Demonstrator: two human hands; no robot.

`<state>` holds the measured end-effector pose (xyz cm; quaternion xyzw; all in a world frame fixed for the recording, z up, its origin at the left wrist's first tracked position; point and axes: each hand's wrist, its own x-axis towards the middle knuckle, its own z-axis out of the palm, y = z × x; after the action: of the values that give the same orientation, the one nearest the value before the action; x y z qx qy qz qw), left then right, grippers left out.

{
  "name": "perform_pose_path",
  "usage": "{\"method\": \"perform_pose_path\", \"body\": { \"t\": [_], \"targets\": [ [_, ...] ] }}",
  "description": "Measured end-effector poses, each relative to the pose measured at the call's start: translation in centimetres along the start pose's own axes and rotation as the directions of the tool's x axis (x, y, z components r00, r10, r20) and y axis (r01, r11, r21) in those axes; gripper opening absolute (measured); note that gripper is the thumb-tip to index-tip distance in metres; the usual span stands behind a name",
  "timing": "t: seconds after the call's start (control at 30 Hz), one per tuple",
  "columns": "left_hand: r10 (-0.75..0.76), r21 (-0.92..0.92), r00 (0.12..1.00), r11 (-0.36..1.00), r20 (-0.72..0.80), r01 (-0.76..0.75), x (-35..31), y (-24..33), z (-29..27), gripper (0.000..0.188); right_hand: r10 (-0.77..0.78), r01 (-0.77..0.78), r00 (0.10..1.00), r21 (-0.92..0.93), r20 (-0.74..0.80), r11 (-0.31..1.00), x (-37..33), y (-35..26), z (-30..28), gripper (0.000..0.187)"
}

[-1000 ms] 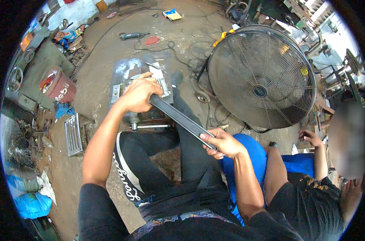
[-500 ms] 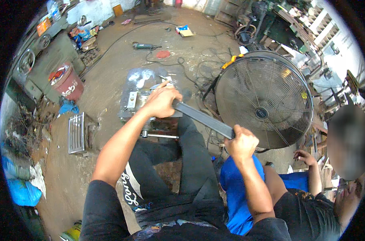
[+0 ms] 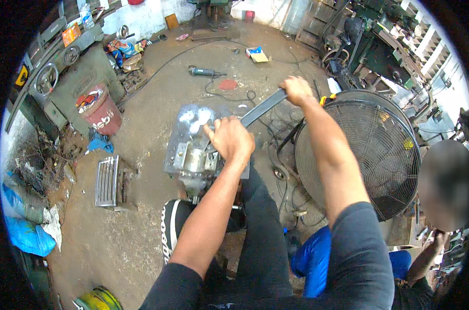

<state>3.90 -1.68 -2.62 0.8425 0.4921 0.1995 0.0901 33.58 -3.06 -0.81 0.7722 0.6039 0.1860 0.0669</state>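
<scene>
A long, flat dark grey metal bar runs from above the metal-topped work stand out to the upper right. My right hand is closed round its far end, with the arm stretched forward. My left hand is closed over the near end, one finger pointing out to the left; what lies under the palm is hidden. Just left of that hand sits a metal vise on the stand, its jaws partly covered by the hand.
A big black floor fan stands at the right, a seated person in blue trousers nearer. An angle grinder and its cable lie beyond the stand. At the left are a red bucket and a slatted metal stool.
My right hand has swung the bar's outer end forward and up, away from my body. The left hand stays at the bar's other end. The view has shifted, uncovering the vise.
</scene>
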Motion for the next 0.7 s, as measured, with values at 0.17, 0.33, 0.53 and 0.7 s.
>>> {"method": "perform_pose_path", "body": {
  "t": [0.17,0.33,0.53,0.7],
  "targets": [
    [0.067,0.054,0.996,0.997,-0.063,-0.063,0.2,-0.2,0.7,0.035,0.184,-0.152,0.976,0.238,-0.117,0.959,-1.0,0.5,4.3,0.015],
    [0.449,-0.036,0.890,0.894,0.084,-0.447,-1.6,-2.7,-0.4,0.030,0.437,-0.415,0.899,0.259,-0.029,0.872,-17.8,-4.4,-1.0,0.024],
    [0.897,-0.313,0.343,0.422,0.279,-0.851,-1.6,-7.7,-4.0,0.039,0.567,-0.734,0.678,0.395,0.468,0.552,-35.5,-24.0,-12.2,0.033],
    [0.920,-0.304,0.328,0.382,0.213,-0.873,-1.5,-7.6,-3.7,0.031,0.614,-0.689,0.717,0.473,0.330,0.549,-36.9,-25.3,-10.0,0.036]
  ]
}}
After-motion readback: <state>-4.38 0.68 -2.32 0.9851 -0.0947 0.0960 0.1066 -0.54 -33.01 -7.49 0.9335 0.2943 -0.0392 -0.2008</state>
